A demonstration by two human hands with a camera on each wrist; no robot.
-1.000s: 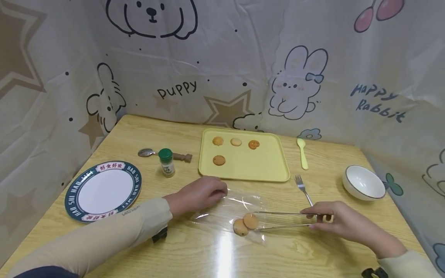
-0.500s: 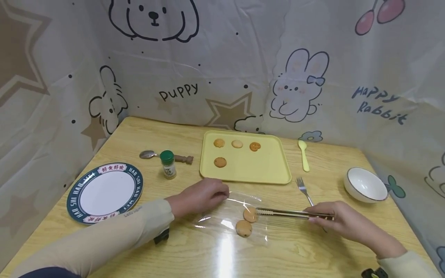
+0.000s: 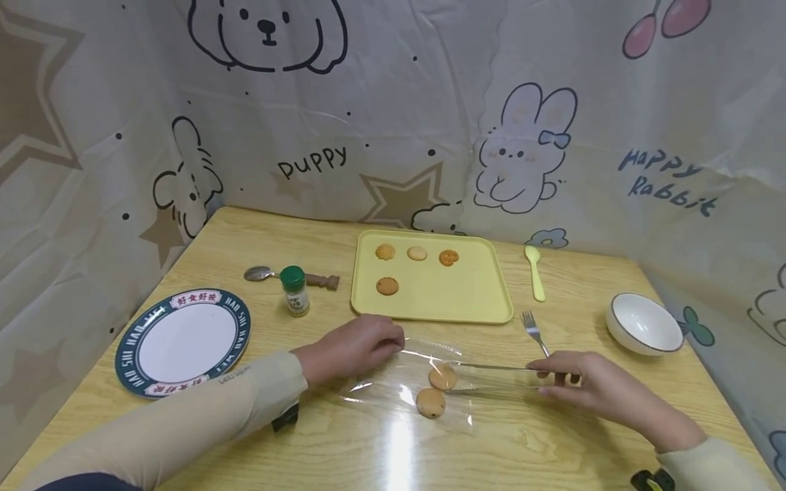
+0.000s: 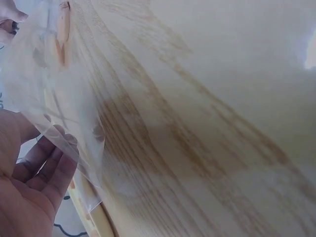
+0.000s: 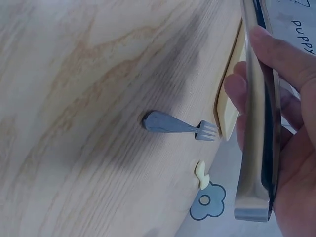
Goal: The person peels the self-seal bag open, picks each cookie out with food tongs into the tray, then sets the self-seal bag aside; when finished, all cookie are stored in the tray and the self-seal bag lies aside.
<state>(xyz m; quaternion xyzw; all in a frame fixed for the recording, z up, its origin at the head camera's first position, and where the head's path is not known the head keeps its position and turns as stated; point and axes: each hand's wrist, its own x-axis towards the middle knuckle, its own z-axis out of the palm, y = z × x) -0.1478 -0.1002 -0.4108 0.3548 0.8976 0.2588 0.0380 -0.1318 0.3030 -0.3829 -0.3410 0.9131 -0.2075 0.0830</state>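
My left hand (image 3: 356, 346) pinches the edge of a clear plastic bag (image 4: 74, 98) between thumb and fingers. Two round cookies appear in the bag's right part: the farther cookie (image 3: 443, 376) and, just nearer to me, a speckled cookie (image 3: 431, 404). My right hand (image 3: 598, 392) holds metal tongs (image 5: 253, 148), thumb on one arm and fingers on the other. The tongs' arms are spread and reach left into the bag's right end. Their tips lie at the farther cookie; whether they touch it I cannot tell.
Beyond the bag is a yellow tray (image 3: 454, 293) bearing several cookies. A green-capped shaker (image 3: 295, 292), a spoon (image 3: 259, 273) and a plate (image 3: 184, 341) stand left. On the right are a fork (image 3: 533, 330), a pale yellow spoon (image 3: 535, 274) and a white bowl (image 3: 645, 324).
The tongs closed half a second ago and are spread again now. The two cookies have separated slightly, the farther one shifting away from me. My left hand keeps its hold on the bag.
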